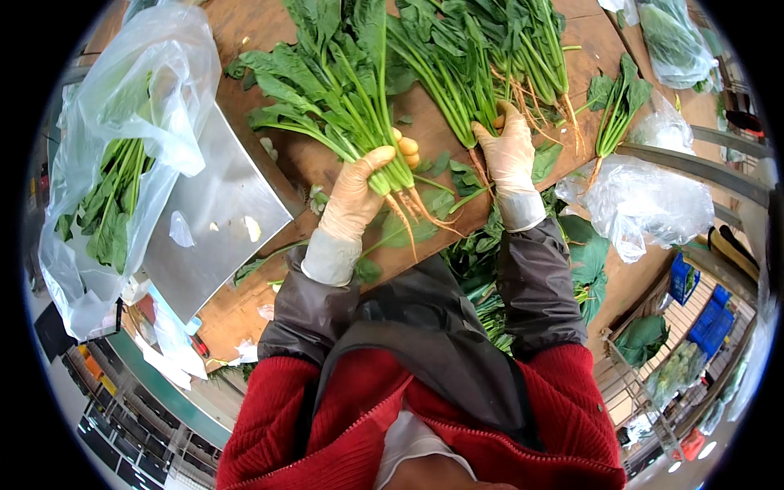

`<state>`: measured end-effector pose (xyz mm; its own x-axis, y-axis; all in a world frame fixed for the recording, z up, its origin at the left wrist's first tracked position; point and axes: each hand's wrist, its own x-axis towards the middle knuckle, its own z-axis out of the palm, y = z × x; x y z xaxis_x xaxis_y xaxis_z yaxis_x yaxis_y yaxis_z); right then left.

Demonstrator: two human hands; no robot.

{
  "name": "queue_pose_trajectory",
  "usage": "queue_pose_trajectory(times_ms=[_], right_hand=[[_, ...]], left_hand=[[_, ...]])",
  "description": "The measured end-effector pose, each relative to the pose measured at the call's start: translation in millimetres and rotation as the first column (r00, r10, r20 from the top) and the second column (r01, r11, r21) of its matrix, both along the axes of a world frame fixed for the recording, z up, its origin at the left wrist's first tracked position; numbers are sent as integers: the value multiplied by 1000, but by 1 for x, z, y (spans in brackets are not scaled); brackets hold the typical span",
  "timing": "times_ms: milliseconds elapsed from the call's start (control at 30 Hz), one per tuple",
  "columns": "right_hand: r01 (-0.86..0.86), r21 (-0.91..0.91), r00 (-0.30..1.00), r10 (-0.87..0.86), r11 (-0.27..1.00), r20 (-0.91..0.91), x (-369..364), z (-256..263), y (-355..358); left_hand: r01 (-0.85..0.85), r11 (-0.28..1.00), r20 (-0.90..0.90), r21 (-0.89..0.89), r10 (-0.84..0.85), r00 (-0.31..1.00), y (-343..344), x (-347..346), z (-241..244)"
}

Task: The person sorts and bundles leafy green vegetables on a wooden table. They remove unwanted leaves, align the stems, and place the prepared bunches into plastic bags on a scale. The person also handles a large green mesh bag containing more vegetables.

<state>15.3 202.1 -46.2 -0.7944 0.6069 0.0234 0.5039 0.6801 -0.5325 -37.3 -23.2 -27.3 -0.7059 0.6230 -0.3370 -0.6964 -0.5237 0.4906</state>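
Note:
My left hand (355, 199), in a thin pale glove, grips a bunch of leafy spinach (352, 116) around its stem bases. The leaves point away from me, and thin orange-pink roots hang below my fingers. My right hand (509, 153), gloved too, has thumb and fingers at the lower stems of a second group of spinach plants (450, 104), which lies on the brown tabletop (435, 245). Beyond that hand lie more rooted spinach plants (539, 67). A small separate plant (615, 116) rests at the table's right edge.
At left, a clear plastic bag (165, 92) with greens inside stands over a metal plate (233, 196). Crumpled clear plastic (649, 196) lies by a metal rail (704, 162) at right. Loose leaves (481, 245) fill the space below the table edge. Blue crates (710, 321) stand lower right.

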Motion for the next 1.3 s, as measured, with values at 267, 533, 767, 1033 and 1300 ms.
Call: queue_pose_trajectory(times_ms=[267,533,767,1033,1300], right_hand=[[-405,143,876,428,903,-224,21,7,-50],[142,-685,988,-141,715,59,7,13,-30],[-322,-214,906,235,922,-352,29,13,-70],[-19,-869,999,-17,494,-32,18,25,-75],[60,-944,987,-159,323,8,26,46,-85]], left_hand=[[-115,993,266,-3,112,957,29,22,-34],[-93,995,315,-27,97,944,42,21,-37],[-29,979,340,202,-42,940,32,23,-21],[-30,978,372,207,-50,927,15,26,-13],[48,996,372,81,-75,925,-6,50,-5]])
